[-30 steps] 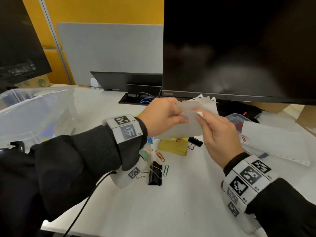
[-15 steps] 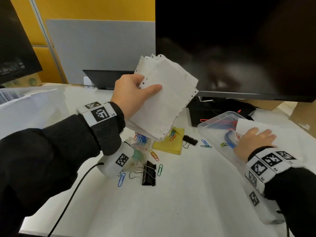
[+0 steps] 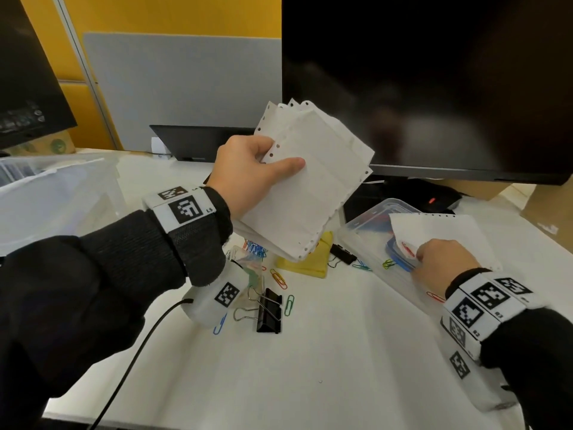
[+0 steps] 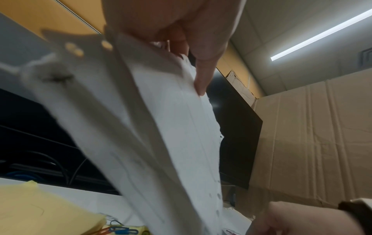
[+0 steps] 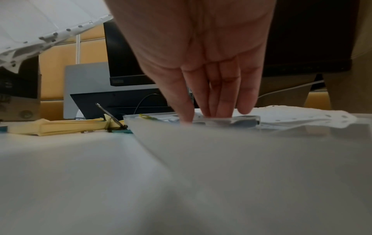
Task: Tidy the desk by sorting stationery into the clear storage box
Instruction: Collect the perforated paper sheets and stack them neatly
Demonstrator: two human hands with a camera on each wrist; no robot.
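Observation:
My left hand [image 3: 248, 178] grips a stack of white perforated sheets [image 3: 310, 193], raised above the desk in front of the monitor; the thumb lies across the top sheet. The left wrist view shows the same stack [image 4: 171, 143] hanging edge-on under the hand [image 4: 181, 31]. My right hand [image 3: 443, 262] rests low at the right, straight fingers [image 5: 219, 95] touching the near edge of a loose perforated sheet [image 3: 440, 231] that lies over a shallow clear tray [image 3: 372, 218]. The big clear storage box [image 3: 55, 197] stands at the far left.
Under the raised stack lie a yellow sticky-note pad [image 3: 313, 262], a large black binder clip [image 3: 269, 311], a small one [image 3: 342, 254] and several coloured paper clips [image 3: 279, 277]. A dark monitor [image 3: 434, 88] looms behind. A brown cardboard box [image 3: 552, 206] stands at the right.
One second ago both hands held the stack. My right hand let go and dropped onto the loose sheet at the right, while my left hand lifted the stack.

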